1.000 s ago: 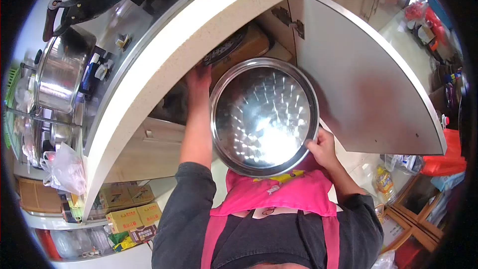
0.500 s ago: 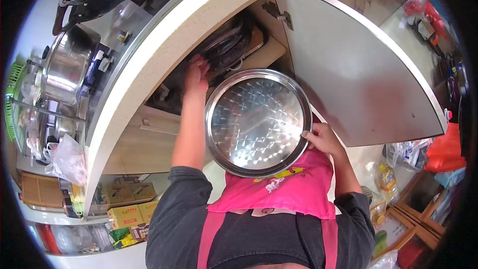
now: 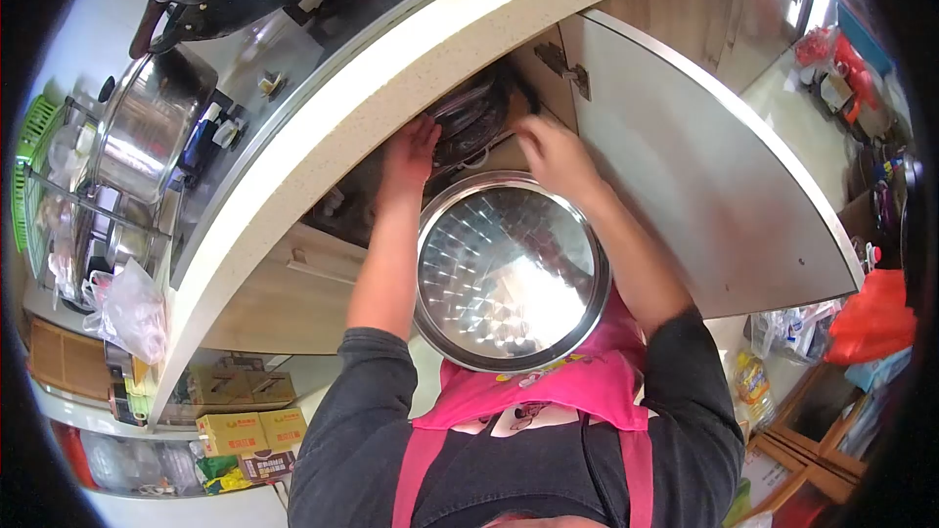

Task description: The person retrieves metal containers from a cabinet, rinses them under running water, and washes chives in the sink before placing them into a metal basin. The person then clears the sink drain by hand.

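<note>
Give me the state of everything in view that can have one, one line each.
Cabinet door: swung open.
Metal tray: bare face toward the camera.
Left hand: inside the cabinet, grip unclear.
Right hand: blurred, at the cabinet opening, grip unclear.
Apron: worn.
Plastic bag: crumpled.
Yellow boxes: look shut.
Metal pot: whether lidded, unclear.

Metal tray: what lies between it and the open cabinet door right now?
In the head view, the person's right forearm lies between the metal tray and the cabinet door; the right hand is by the tray's upper rim.
</note>
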Demonstrator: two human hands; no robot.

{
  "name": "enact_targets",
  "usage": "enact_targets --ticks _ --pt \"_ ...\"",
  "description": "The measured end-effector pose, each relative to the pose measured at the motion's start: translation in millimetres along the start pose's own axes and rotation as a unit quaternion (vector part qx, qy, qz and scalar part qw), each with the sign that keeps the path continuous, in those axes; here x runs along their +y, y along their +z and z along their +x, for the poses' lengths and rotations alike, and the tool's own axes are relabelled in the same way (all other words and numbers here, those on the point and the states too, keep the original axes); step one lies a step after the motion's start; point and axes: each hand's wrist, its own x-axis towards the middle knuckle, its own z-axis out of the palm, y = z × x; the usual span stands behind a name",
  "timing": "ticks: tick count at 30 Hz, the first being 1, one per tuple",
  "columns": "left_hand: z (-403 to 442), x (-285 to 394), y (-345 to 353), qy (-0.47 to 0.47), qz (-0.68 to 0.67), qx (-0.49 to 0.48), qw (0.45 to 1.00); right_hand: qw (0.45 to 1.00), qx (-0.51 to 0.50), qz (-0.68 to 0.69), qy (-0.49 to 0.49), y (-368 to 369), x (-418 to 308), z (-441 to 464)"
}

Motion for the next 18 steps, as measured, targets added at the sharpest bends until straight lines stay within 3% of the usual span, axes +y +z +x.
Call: enact_targets --ticks 2,5,8,11,14,18 --pt "-9 -5 6 0.022 0.025 -0.003 0.999 0.994 0.019 -0.095 -0.05 45 30 53" --pt "-9 -5 11 0.048 0.038 -0.014 0.998 0.958 -0.15 -0.242 0.03 71 36 107" --pt "0 -3 9 0.06 0.037 -0.006 0.997 0.953 -0.103 -0.275 -0.078 82 49 132" --pt "15 -11 0 0.103 0.094 -0.003 0.99 0.949 -0.072 -0.285 -0.11 89 55 146" --pt "17 -14 6 0.107 0.076 0.02 0.991 0.945 -0.127 -0.29 -0.077 76 49 147" --pt "1 -16 33 0.201 0.121 0.016 0.972 0.933 -0.175 -0.307 -0.07 58 28 136"
